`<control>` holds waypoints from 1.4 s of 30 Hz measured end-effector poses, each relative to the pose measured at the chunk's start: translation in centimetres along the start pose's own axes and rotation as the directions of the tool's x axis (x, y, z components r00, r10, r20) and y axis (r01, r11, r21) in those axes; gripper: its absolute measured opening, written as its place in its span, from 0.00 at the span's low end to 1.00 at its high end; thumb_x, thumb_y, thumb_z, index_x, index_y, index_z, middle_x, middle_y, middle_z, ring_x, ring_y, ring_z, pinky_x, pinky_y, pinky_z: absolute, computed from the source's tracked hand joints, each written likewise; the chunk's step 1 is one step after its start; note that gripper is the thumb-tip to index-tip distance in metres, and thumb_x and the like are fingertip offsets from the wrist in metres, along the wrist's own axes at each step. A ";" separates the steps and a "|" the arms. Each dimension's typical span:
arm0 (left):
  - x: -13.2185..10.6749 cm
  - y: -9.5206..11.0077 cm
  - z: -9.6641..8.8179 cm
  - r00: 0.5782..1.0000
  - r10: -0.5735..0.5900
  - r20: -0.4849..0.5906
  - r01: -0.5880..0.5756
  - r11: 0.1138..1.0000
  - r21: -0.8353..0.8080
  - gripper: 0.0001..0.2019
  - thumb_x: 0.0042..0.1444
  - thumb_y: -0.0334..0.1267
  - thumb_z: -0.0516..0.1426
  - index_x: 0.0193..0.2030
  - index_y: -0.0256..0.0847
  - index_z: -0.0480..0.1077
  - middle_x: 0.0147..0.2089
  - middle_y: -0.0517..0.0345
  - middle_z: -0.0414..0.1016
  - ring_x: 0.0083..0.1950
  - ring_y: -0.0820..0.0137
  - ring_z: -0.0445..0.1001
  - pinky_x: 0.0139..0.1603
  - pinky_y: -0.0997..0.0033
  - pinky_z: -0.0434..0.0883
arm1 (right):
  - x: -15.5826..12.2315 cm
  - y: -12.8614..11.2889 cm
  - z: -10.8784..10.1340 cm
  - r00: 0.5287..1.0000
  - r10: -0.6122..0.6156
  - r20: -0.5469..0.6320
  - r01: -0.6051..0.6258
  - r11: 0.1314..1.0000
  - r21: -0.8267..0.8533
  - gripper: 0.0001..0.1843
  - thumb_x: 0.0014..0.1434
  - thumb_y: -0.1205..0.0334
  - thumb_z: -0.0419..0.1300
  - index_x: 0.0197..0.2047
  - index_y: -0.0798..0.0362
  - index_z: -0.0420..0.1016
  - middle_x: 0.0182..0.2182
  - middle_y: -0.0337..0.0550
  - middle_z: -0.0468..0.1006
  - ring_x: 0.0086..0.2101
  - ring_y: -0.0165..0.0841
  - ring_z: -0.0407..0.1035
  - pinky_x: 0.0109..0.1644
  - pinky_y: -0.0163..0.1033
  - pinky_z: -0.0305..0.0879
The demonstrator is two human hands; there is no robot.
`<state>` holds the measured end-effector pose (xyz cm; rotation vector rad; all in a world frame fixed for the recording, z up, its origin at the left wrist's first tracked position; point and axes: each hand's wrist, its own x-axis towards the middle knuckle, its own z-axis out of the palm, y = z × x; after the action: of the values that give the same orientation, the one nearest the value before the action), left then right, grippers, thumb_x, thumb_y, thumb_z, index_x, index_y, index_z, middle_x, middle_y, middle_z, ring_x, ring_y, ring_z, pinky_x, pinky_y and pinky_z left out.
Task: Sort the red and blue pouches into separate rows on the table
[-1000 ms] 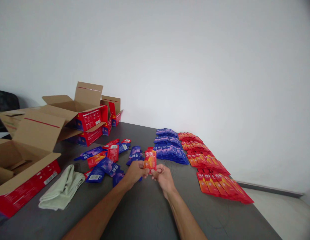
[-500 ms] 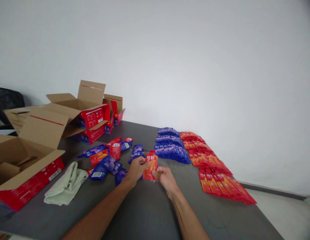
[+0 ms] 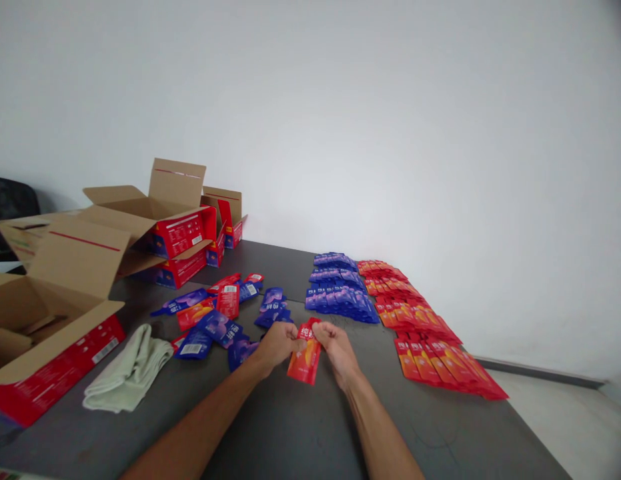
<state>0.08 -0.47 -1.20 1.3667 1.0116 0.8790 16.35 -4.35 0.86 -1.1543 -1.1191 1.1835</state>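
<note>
Between my hands, above the dark table, is a red pouch (image 3: 305,363) with an orange picture and white lettering on its front. My left hand (image 3: 281,343) pinches its left edge near the top. At its upper right corner, the thumb and fingers of my right hand (image 3: 335,343) are closed on it. Loose blue pouches (image 3: 221,329) and red pouches (image 3: 228,300) lie in a jumble to the left of my hands. Overlapping rows of blue pouches (image 3: 340,299) and red pouches (image 3: 440,360) lie to the right.
An open carton (image 3: 55,360) stands at the front left, beside a folded pale green cloth (image 3: 127,373). Further back are stacked open cartons (image 3: 180,237) with raised flaps. A white wall (image 3: 380,133) rises behind the dark table (image 3: 270,440).
My right hand has moved from the pouch's lower right edge up to its top corner. The pouch has come lower and tilts now. The view has shifted slightly.
</note>
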 end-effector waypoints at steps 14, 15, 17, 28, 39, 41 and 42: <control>-0.3 -1.3 1.6 0.996 -0.022 0.089 0.023 1.000 -0.017 0.16 0.40 0.46 0.66 0.26 0.35 0.69 0.23 0.57 0.75 0.23 0.71 0.72 0.24 0.74 0.67 | 0.7 1.4 -0.2 0.981 0.107 -0.160 -0.084 0.986 0.144 0.21 0.47 0.44 0.66 0.24 0.53 0.68 0.18 0.33 0.68 0.19 0.26 0.57 0.24 0.33 0.53; -0.5 -1.1 1.6 0.995 -0.042 0.091 0.045 0.999 -0.028 0.16 0.40 0.46 0.66 0.26 0.35 0.70 0.23 0.56 0.75 0.23 0.70 0.73 0.25 0.73 0.68 | 0.7 1.4 -0.3 0.985 0.091 -0.147 -0.070 0.987 0.144 0.22 0.47 0.43 0.66 0.24 0.53 0.68 0.18 0.33 0.68 0.19 0.26 0.57 0.25 0.33 0.53; -0.8 -0.8 1.7 0.989 -0.085 0.117 0.094 0.993 -0.068 0.16 0.41 0.47 0.65 0.27 0.35 0.71 0.24 0.55 0.76 0.25 0.67 0.75 0.28 0.70 0.71 | 0.8 1.4 -0.5 0.988 0.070 -0.136 -0.052 0.990 0.134 0.23 0.47 0.41 0.66 0.23 0.53 0.67 0.17 0.33 0.67 0.19 0.25 0.57 0.25 0.32 0.52; 0.5 -3.2 3.6 0.993 -0.089 0.083 0.088 0.996 0.012 0.16 0.49 0.50 0.59 0.28 0.36 0.69 0.22 0.56 0.74 0.23 0.67 0.75 0.24 0.72 0.70 | 1.7 2.1 -2.0 0.977 -0.053 -0.206 -0.008 0.960 -0.280 0.19 0.56 0.45 0.57 0.31 0.54 0.74 0.25 0.39 0.76 0.26 0.33 0.68 0.31 0.36 0.62; -0.5 -1.3 1.9 0.959 0.268 0.097 -0.266 0.718 0.643 0.26 0.48 0.37 0.58 0.57 0.43 0.69 0.61 0.47 0.67 0.60 0.54 0.65 0.60 0.55 0.60 | 0.2 0.5 -2.6 0.955 -0.100 0.280 0.295 0.442 -0.847 0.29 0.53 0.70 0.54 0.59 0.50 0.69 0.60 0.47 0.67 0.61 0.41 0.55 0.62 0.49 0.53; -1.1 -1.1 1.8 0.946 0.255 0.198 -0.317 0.615 0.722 0.24 0.48 0.39 0.58 0.55 0.48 0.71 0.62 0.51 0.67 0.64 0.50 0.58 0.62 0.50 0.55 | -0.3 0.7 -2.5 0.950 0.033 0.309 0.271 0.399 -0.876 0.35 0.52 0.67 0.56 0.64 0.47 0.62 0.65 0.47 0.60 0.65 0.45 0.46 0.63 0.57 0.49; -1.3 -1.1 1.9 0.946 0.237 0.223 -0.322 0.589 0.741 0.24 0.50 0.40 0.57 0.56 0.49 0.70 0.63 0.52 0.67 0.65 0.48 0.56 0.62 0.47 0.54 | -0.4 0.7 -2.5 0.946 0.089 0.312 0.257 0.382 -0.888 0.37 0.52 0.66 0.57 0.66 0.46 0.59 0.66 0.47 0.57 0.66 0.47 0.42 0.63 0.59 0.47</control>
<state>1.31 -2.40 -2.31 2.3455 1.1672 0.5832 18.79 -4.90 -0.11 -1.7318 -2.2435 0.5653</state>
